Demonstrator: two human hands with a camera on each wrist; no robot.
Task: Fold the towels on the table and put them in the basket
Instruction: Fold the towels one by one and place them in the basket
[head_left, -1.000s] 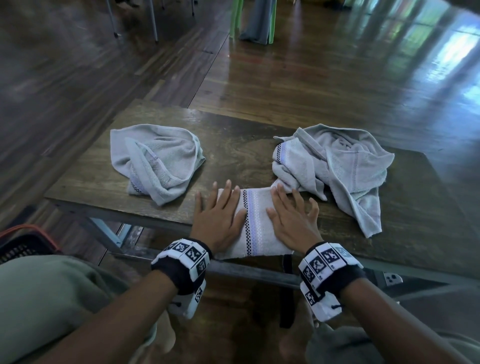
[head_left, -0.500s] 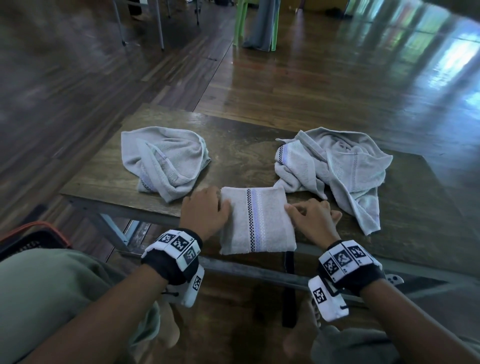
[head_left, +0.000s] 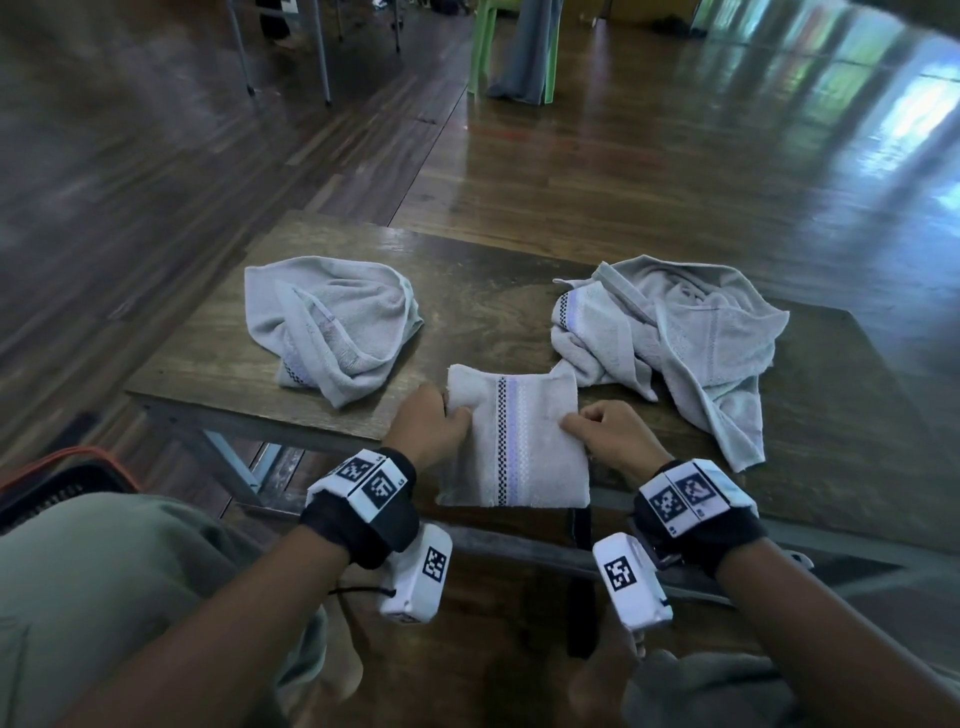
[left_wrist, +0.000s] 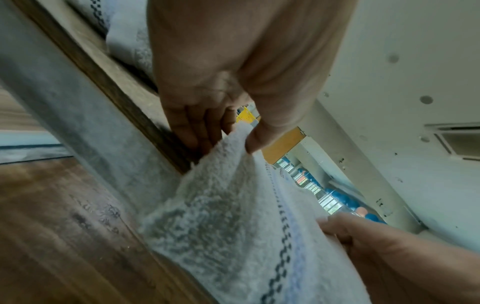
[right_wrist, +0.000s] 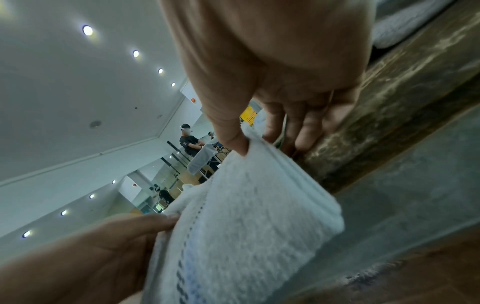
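Fingers of left hand (head_left: 430, 423) and right hand (head_left: 609, 435) pinch the folded grey striped towel (head_left: 511, 441) at frame centre; next, transfer to the basket (head_left: 57, 480), lower left.

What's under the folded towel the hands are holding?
The folded towel overhangs the table edge; fingers of the left hand curl beneath it. The tabletop under its far part is covered.

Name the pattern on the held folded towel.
Black checkered line beside a lilac stripe on the folded towel; head view.
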